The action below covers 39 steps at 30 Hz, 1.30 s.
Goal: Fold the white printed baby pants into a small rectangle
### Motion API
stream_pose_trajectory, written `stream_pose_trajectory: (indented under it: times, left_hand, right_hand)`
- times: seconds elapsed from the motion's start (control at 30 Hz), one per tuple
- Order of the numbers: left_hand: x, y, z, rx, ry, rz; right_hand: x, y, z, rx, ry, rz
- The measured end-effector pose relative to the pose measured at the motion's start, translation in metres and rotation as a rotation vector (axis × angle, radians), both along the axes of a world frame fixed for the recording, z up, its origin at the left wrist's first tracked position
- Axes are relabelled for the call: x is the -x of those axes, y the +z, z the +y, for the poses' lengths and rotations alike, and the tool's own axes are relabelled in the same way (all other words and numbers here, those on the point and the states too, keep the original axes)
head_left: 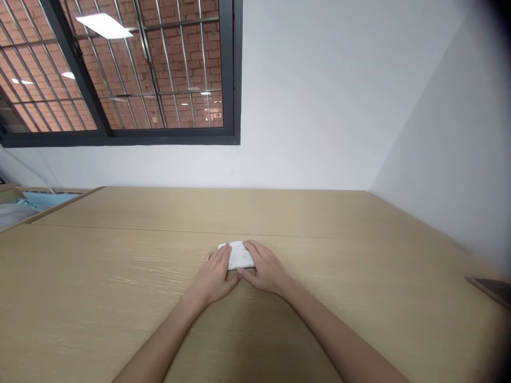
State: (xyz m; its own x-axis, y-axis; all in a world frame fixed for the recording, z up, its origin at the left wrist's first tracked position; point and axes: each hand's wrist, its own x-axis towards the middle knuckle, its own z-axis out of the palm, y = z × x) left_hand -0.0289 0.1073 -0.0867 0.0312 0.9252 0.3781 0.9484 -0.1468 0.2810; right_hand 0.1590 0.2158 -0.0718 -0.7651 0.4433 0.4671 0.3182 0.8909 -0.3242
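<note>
A small white folded cloth (pixel 240 255) with faint dark specks lies flat on the wood-coloured board, a little below its long seam. Over the cloth's left end lie the fingers of my left hand (pixel 217 274), with the thumb stretched along the near edge. My right hand (pixel 265 268) has its fingers over the right end and its thumb at the near edge too. Both hands hold the cloth between them, and the thumb tips almost meet. Parts of both ends are hidden under the fingers.
The broad wood-coloured board (pixel 120 303) fills the lower view, wrinkled on the left. Behind it stands a white wall (pixel 303 106) with a dark-framed barred window (pixel 235 80). An open compartment with blue and white fabric (pixel 46 199) is at far left. A dark-edged opening (pixel 493 290) shows at right.
</note>
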Motion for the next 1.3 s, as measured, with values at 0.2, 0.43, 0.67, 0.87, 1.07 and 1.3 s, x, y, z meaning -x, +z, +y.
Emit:
stream_pose_trajectory:
  times: [0.2,0.43,0.67,0.87,1.07,1.3]
  left_hand:
    - [0.004,-0.006,0.006,-0.073,-0.007,-0.047]
    - [0.009,0.002,0.006,-0.144,0.025,-0.118]
    - [-0.003,0.038,-0.013,-0.093,0.051,-0.306]
    - [-0.016,0.047,-0.032,0.236,0.045,-0.652]
    - [-0.027,0.048,-0.037,0.35,0.115,-0.245]
    - [-0.034,0.046,-0.042,0.071,0.046,0.068]
  right_hand:
    - [-0.008,-0.003,0.019,0.212,0.114,0.057]
    - [-0.003,-0.006,0.031,0.339,0.118,0.184]
    - [0.006,0.019,0.022,0.898,0.013,0.504]
    - [0.009,0.016,0.014,0.993,-0.2,0.327]
    - [0.01,0.007,0.016,0.746,-0.326,0.305]
    - [-0.003,0.023,-0.003,0.156,0.063,0.233]
